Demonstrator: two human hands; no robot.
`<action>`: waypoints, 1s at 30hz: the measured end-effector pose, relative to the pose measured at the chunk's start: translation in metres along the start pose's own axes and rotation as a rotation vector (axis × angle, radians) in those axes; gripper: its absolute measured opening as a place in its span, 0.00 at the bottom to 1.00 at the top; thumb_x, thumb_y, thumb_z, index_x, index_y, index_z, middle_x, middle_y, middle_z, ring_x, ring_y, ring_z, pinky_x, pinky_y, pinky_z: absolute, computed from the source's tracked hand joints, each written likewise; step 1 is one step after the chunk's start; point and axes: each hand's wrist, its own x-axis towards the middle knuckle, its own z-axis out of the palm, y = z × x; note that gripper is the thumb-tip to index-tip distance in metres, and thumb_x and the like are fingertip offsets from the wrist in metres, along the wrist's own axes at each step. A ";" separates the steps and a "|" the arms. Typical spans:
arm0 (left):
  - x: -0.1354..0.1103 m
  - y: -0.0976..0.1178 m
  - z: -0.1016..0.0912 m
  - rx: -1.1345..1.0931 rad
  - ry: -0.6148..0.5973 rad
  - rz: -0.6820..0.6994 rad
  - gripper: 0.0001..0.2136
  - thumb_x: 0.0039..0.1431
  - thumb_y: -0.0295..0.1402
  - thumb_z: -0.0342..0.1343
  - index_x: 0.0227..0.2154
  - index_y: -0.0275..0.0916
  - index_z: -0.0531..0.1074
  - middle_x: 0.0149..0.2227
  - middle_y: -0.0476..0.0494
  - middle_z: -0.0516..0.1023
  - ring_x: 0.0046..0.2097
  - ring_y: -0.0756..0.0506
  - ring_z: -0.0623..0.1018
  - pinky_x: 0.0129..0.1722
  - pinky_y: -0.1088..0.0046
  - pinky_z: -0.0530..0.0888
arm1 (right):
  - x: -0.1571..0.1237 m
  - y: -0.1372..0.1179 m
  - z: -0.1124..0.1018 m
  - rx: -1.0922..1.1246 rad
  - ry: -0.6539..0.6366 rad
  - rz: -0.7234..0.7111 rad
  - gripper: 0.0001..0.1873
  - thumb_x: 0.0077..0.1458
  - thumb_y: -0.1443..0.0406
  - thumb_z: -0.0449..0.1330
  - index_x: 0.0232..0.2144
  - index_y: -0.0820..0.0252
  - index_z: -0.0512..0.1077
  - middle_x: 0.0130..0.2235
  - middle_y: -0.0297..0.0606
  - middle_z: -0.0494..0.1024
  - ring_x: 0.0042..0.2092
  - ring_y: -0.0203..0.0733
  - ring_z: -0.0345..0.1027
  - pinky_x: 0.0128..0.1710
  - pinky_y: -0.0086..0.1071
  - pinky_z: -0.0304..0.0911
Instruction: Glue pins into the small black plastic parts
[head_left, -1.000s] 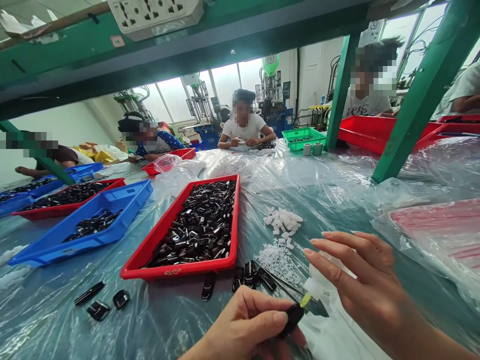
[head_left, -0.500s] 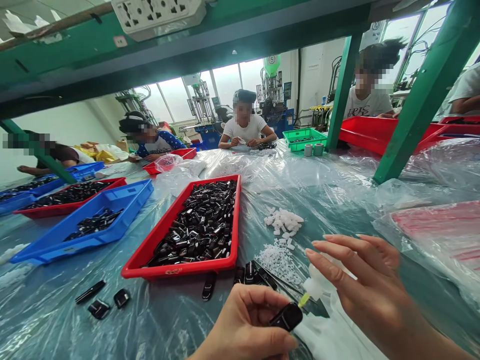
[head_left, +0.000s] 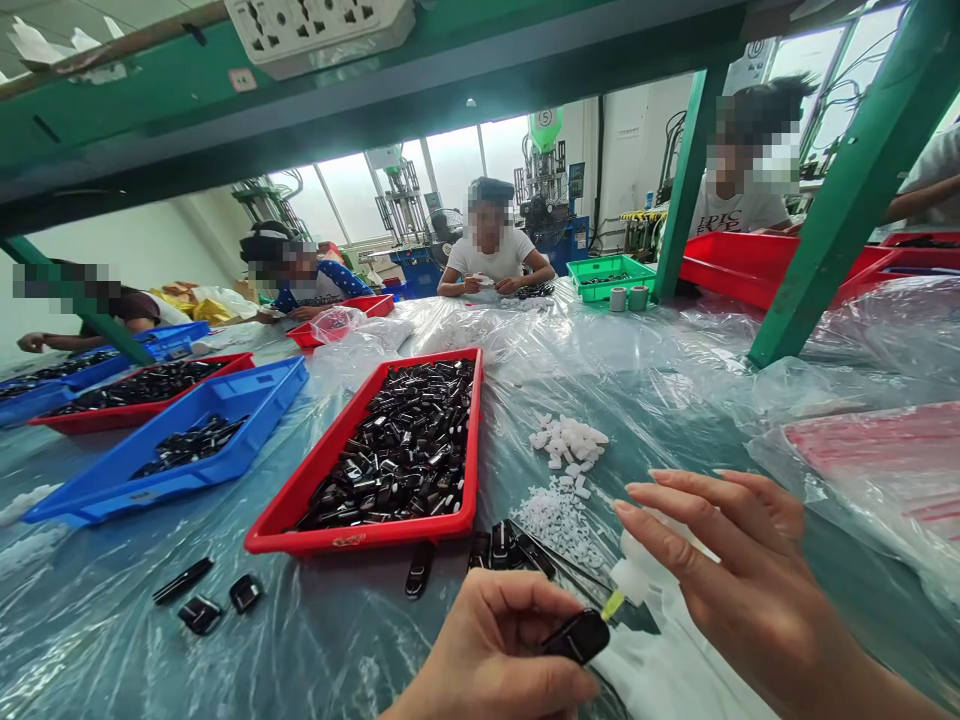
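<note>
My left hand pinches a small glossy black plastic piece between thumb and fingers, its rounded end towards the right. My right hand is curled around a soft white bottle, mostly hidden behind the fingers. The bottle's yellow-green nozzle points down at the end of the black piece, touching or nearly touching it. Just beyond my left hand lie several black pieces and thin metal tweezers. Small white bits and larger white pieces are heaped ahead of my right hand.
A red tray full of black pieces stands ahead, with a blue tray to its left. Loose black pieces lie at left. Plastic sheeting covers the table. A green post rises at right. Several people sit around the table.
Both hands hold nearly the same pose. The black piece has tilted slightly, and its top face shows less shine. The rest of the table looks the same.
</note>
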 end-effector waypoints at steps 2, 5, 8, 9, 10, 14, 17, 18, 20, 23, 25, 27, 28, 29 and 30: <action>0.001 0.000 -0.001 -0.004 -0.009 0.004 0.16 0.30 0.30 0.71 0.26 0.33 0.75 0.19 0.51 0.75 0.16 0.54 0.71 0.14 0.84 0.68 | 0.000 0.000 0.000 0.006 -0.004 -0.002 0.16 0.61 0.76 0.48 0.42 0.57 0.72 0.41 0.38 0.78 0.47 0.44 0.66 0.50 0.48 0.50; 0.001 0.000 0.000 -0.025 -0.009 0.002 0.16 0.30 0.29 0.71 0.26 0.33 0.75 0.19 0.51 0.75 0.15 0.54 0.71 0.14 0.84 0.68 | 0.000 0.000 -0.001 0.008 -0.004 -0.012 0.17 0.60 0.77 0.48 0.42 0.58 0.72 0.41 0.39 0.78 0.48 0.44 0.66 0.50 0.48 0.50; 0.000 0.000 0.001 -0.027 -0.005 -0.007 0.15 0.31 0.28 0.71 0.25 0.33 0.75 0.18 0.51 0.74 0.16 0.54 0.71 0.14 0.84 0.68 | 0.001 0.000 -0.001 0.009 0.003 -0.017 0.17 0.59 0.77 0.48 0.42 0.58 0.72 0.41 0.39 0.78 0.48 0.44 0.66 0.50 0.48 0.50; 0.000 0.000 0.001 -0.030 -0.002 -0.008 0.15 0.30 0.28 0.71 0.25 0.33 0.75 0.18 0.52 0.74 0.15 0.54 0.71 0.14 0.84 0.68 | 0.001 0.000 -0.001 0.009 0.006 -0.017 0.17 0.59 0.77 0.48 0.41 0.58 0.72 0.41 0.39 0.78 0.47 0.44 0.67 0.50 0.48 0.50; 0.000 0.001 0.002 -0.034 0.000 -0.007 0.15 0.30 0.28 0.71 0.25 0.33 0.74 0.18 0.52 0.74 0.15 0.54 0.71 0.14 0.84 0.67 | 0.002 0.000 -0.001 0.011 0.010 -0.015 0.17 0.59 0.77 0.48 0.41 0.58 0.72 0.40 0.39 0.78 0.47 0.44 0.67 0.50 0.48 0.50; -0.001 0.001 0.002 -0.030 0.003 -0.001 0.15 0.30 0.28 0.71 0.25 0.33 0.75 0.18 0.52 0.74 0.15 0.54 0.71 0.14 0.83 0.68 | 0.004 -0.001 -0.001 0.020 0.015 -0.020 0.17 0.60 0.78 0.48 0.40 0.59 0.72 0.39 0.40 0.78 0.47 0.44 0.67 0.49 0.47 0.50; -0.001 0.002 0.001 -0.011 0.000 0.000 0.13 0.31 0.27 0.70 0.24 0.33 0.75 0.18 0.52 0.73 0.16 0.53 0.72 0.14 0.84 0.68 | 0.004 -0.001 -0.001 0.022 0.014 -0.020 0.17 0.60 0.77 0.47 0.40 0.59 0.73 0.39 0.39 0.78 0.46 0.44 0.67 0.49 0.47 0.50; 0.000 0.002 0.001 -0.008 -0.001 0.000 0.13 0.31 0.26 0.70 0.24 0.33 0.75 0.18 0.52 0.73 0.16 0.53 0.72 0.14 0.84 0.68 | 0.004 -0.001 -0.001 0.021 0.014 -0.018 0.17 0.60 0.77 0.47 0.40 0.59 0.73 0.39 0.39 0.78 0.46 0.44 0.67 0.49 0.47 0.50; 0.000 0.003 0.001 -0.009 -0.003 0.001 0.13 0.31 0.26 0.70 0.24 0.32 0.75 0.18 0.52 0.73 0.16 0.54 0.72 0.14 0.84 0.68 | 0.003 -0.001 -0.001 0.016 0.015 -0.016 0.17 0.60 0.77 0.47 0.40 0.59 0.73 0.39 0.39 0.78 0.46 0.44 0.67 0.49 0.47 0.50; 0.000 0.003 0.001 -0.012 -0.007 0.003 0.13 0.32 0.26 0.70 0.24 0.32 0.75 0.18 0.51 0.73 0.16 0.54 0.71 0.14 0.84 0.68 | 0.002 0.000 0.000 0.014 0.010 -0.013 0.17 0.60 0.77 0.47 0.40 0.59 0.73 0.40 0.39 0.78 0.46 0.44 0.67 0.49 0.48 0.50; 0.000 0.003 0.001 -0.004 -0.010 0.003 0.13 0.32 0.27 0.70 0.25 0.32 0.75 0.18 0.51 0.74 0.16 0.54 0.72 0.14 0.84 0.68 | 0.002 0.000 0.001 0.014 0.007 -0.010 0.16 0.60 0.77 0.48 0.40 0.59 0.73 0.40 0.39 0.78 0.46 0.44 0.67 0.49 0.48 0.50; 0.000 0.002 0.000 0.004 -0.002 -0.004 0.14 0.31 0.28 0.70 0.25 0.32 0.75 0.18 0.51 0.74 0.16 0.53 0.72 0.14 0.84 0.68 | 0.003 0.000 0.001 0.010 -0.001 -0.002 0.16 0.60 0.76 0.49 0.40 0.58 0.73 0.40 0.39 0.78 0.46 0.44 0.68 0.50 0.48 0.50; 0.000 0.002 0.000 0.007 0.004 -0.007 0.14 0.31 0.29 0.70 0.26 0.33 0.74 0.17 0.51 0.74 0.16 0.53 0.72 0.14 0.84 0.68 | 0.003 0.000 0.001 0.006 -0.008 0.001 0.16 0.60 0.76 0.49 0.40 0.58 0.73 0.40 0.39 0.78 0.46 0.44 0.68 0.50 0.48 0.50; 0.000 0.002 0.000 0.009 0.010 -0.010 0.15 0.31 0.29 0.70 0.26 0.33 0.74 0.17 0.52 0.74 0.16 0.53 0.72 0.13 0.84 0.68 | 0.003 0.000 0.001 0.003 -0.013 0.006 0.16 0.60 0.77 0.49 0.40 0.57 0.73 0.40 0.38 0.78 0.47 0.44 0.68 0.50 0.48 0.49; 0.000 0.002 -0.001 0.009 0.016 -0.008 0.15 0.32 0.29 0.70 0.26 0.33 0.74 0.16 0.52 0.74 0.15 0.53 0.72 0.13 0.84 0.68 | 0.004 0.000 0.002 -0.002 -0.019 0.012 0.16 0.60 0.77 0.49 0.40 0.57 0.73 0.40 0.38 0.78 0.47 0.44 0.68 0.51 0.48 0.49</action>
